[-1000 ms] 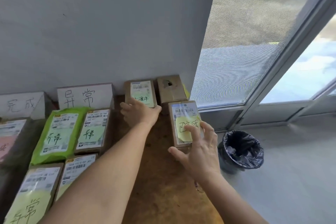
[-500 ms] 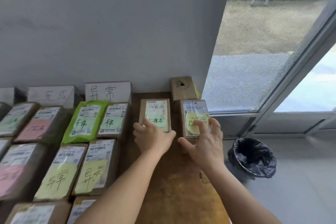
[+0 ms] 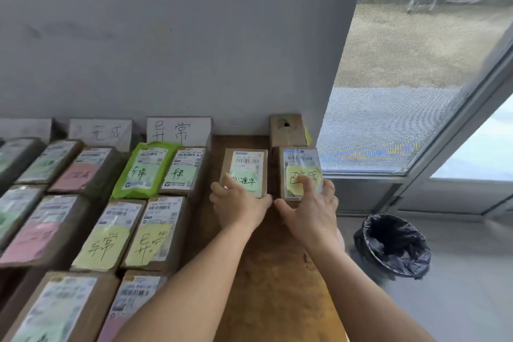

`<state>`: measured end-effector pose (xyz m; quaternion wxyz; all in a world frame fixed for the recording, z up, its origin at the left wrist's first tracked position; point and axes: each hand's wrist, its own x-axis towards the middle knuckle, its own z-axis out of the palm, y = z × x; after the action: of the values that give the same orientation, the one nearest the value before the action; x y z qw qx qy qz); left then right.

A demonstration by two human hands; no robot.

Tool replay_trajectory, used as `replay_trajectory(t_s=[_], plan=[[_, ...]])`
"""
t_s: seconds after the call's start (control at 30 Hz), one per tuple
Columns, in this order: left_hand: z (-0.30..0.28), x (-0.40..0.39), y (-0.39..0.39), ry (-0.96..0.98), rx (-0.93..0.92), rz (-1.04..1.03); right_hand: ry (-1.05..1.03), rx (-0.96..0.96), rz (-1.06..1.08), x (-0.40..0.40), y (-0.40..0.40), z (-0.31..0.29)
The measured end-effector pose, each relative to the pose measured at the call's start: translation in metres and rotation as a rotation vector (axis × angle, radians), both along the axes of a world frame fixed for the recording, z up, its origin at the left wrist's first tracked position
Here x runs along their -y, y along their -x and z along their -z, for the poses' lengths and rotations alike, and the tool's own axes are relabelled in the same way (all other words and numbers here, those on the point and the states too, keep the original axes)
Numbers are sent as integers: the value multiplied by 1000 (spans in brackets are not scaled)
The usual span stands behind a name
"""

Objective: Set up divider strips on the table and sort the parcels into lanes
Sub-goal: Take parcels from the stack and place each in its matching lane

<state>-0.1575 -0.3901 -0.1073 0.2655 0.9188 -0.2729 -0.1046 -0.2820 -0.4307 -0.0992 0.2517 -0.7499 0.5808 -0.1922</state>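
Head view: the left hand [image 3: 238, 207] grips the near end of a brown parcel with a green note [image 3: 245, 168], fingers curled over its left edge and thumb at its near right corner. The right hand [image 3: 312, 209] presses spread fingers on the parcel with a yellow note [image 3: 301, 168], thumb at its near edge. Both parcels lie side by side, just apart, on the wooden table [image 3: 266, 272] near the wall. Behind them stands a small brown box [image 3: 287, 129]. Left of them, rows of labelled parcels [image 3: 133, 230] lie before upright sign cards [image 3: 177, 130]. A black-lined bin [image 3: 394, 247] sits on the floor.
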Motion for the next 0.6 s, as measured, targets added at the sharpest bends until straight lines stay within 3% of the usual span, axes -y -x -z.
replay_trajectory(t_s=[0.6], plan=[[-65, -104, -13, 394, 53, 94, 202, 257, 18, -82, -15, -47]])
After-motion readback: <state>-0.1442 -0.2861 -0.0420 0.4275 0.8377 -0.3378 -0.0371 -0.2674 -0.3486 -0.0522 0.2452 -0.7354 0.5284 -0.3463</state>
